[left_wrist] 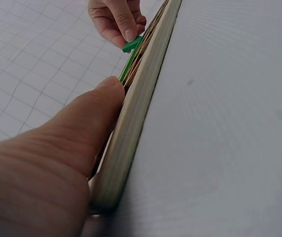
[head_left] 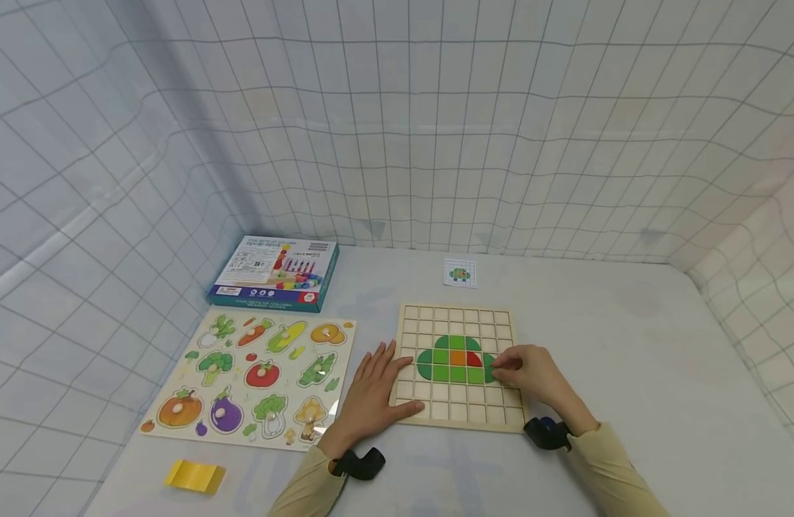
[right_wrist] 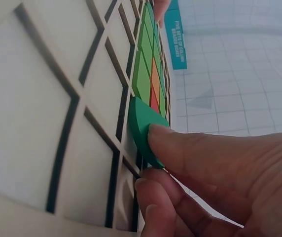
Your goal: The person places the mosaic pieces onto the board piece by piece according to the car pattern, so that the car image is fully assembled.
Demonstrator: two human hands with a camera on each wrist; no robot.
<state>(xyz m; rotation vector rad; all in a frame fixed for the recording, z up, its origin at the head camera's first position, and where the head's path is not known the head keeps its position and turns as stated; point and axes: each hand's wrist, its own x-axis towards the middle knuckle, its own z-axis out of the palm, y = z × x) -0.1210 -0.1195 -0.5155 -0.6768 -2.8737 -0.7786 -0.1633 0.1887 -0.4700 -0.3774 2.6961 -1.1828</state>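
Note:
My right hand (head_left: 533,370) pinches a dark green rounded tile (right_wrist: 143,126) between thumb and fingers, tilted over the wooden grid board (head_left: 458,416). One edge of the tile sits right at the light green tiles (right_wrist: 142,74). Spread across the board's left edge is my left hand (head_left: 374,398), its thumb lying on the near left cells. Between the hands, green tiles (head_left: 440,373) surround an orange square tile (head_left: 458,357) and a red rounded tile (head_left: 474,359), all set in the grid. In the left wrist view, the right hand (left_wrist: 119,19) shows beyond my left thumb.
A small picture card (head_left: 459,273) lies behind the board. To the left are a vegetable puzzle board (head_left: 242,391) and a teal-edged box (head_left: 274,273). A folded yellow piece (head_left: 195,477) lies at the front left. Grid-patterned cloth walls (head_left: 436,143) enclose the table.

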